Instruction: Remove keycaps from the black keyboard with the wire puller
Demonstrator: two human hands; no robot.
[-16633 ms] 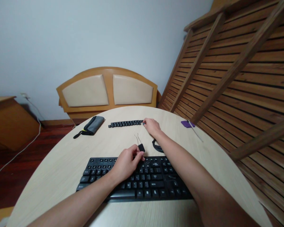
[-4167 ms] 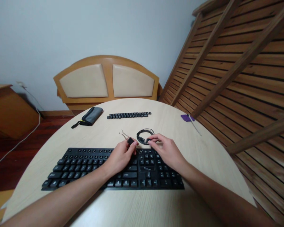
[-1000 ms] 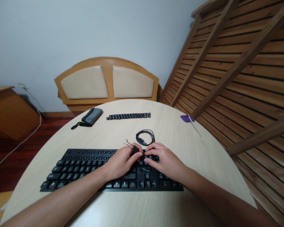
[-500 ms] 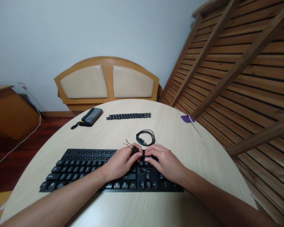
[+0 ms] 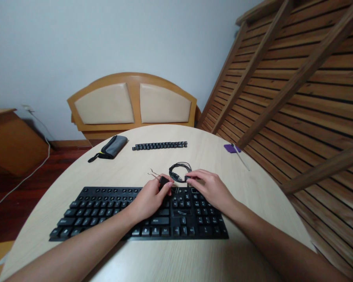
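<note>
My left hand [image 5: 153, 194] is closed around a keycap puller [image 5: 163, 181] with a black grip, its thin wire prongs pointing up and left. Beneath it lies a black keyboard [image 5: 106, 213], whose two rear rows show bare key mounts. My right hand [image 5: 210, 187] is above the keyboard's back right edge, pinching a small black keycap [image 5: 187, 178] between thumb and fingertips. Just behind that keycap is the keyboard's coiled black cable [image 5: 171, 172], which the fingertips partly overlap. Farther back, loose black keycaps [image 5: 160, 145] stand in two rows.
On the round pale table [image 5: 153, 260], a grey zipped pouch [image 5: 115, 147] lies at the back left. A purple cloth [image 5: 231, 148] and a thin brush-like stick [image 5: 241, 157] are at the right. Behind stands a wooden headboard [image 5: 137, 102]; slatted wood panels [image 5: 300, 98] lean at right.
My right hand has moved back and right, away from my left hand, with a keycap in its fingers. My left hand has shifted slightly left with the keycap puller.
</note>
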